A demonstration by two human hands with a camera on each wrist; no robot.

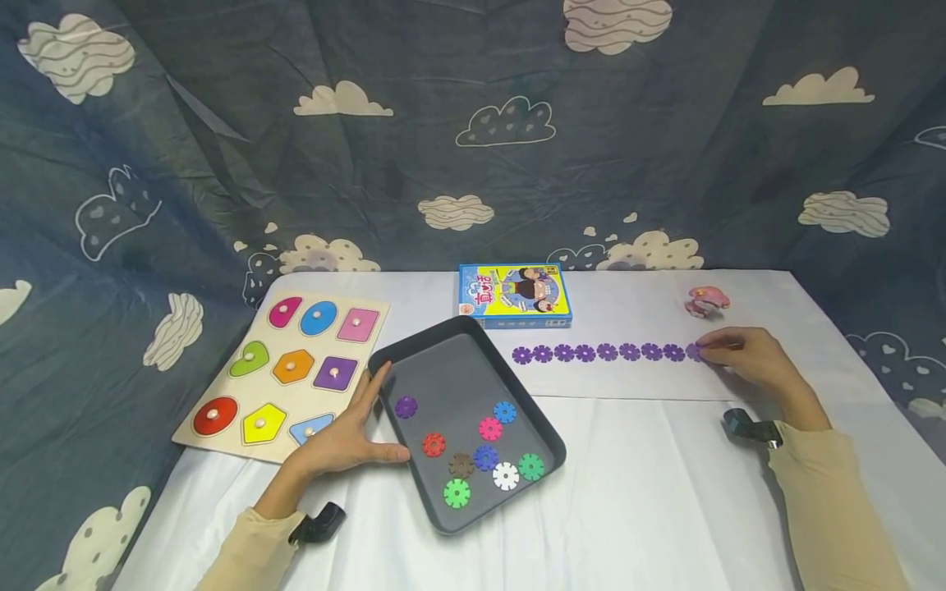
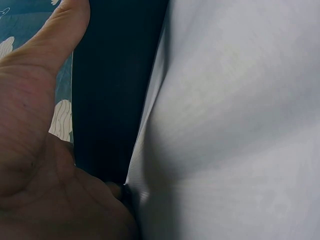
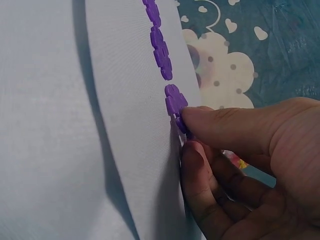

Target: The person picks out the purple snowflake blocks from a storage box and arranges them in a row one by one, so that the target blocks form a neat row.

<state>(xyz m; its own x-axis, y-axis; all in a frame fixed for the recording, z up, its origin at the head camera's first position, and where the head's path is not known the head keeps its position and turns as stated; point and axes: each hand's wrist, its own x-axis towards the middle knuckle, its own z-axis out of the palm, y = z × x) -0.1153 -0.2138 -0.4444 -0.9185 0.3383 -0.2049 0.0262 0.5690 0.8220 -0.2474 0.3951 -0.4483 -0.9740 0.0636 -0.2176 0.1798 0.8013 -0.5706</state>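
Note:
My right hand [image 1: 746, 359] pinches a purple notched disc [image 3: 176, 100] between thumb and forefinger. That disc is at the right end of a straight row of purple discs [image 1: 585, 353] on the white cloth; in the right wrist view a small gap separates it from its neighbour. My left hand [image 1: 336, 443] touches the left side of a dark grey tray [image 1: 436, 373], its thumb and fingers spread along the rim. Inside the tray lie loose notched discs, among them a purple one [image 1: 406, 407], a red one [image 1: 433, 445] and a white one [image 1: 506, 476].
Left of the tray lies a wooden shape board [image 1: 291, 336] with coloured knobbed pieces. A blue and yellow card box [image 1: 515, 295] sits behind the tray. At the back right, beyond my right hand, is a small pink toy figure [image 1: 707, 300]. A patterned curtain [image 1: 414, 164] hangs behind the table.

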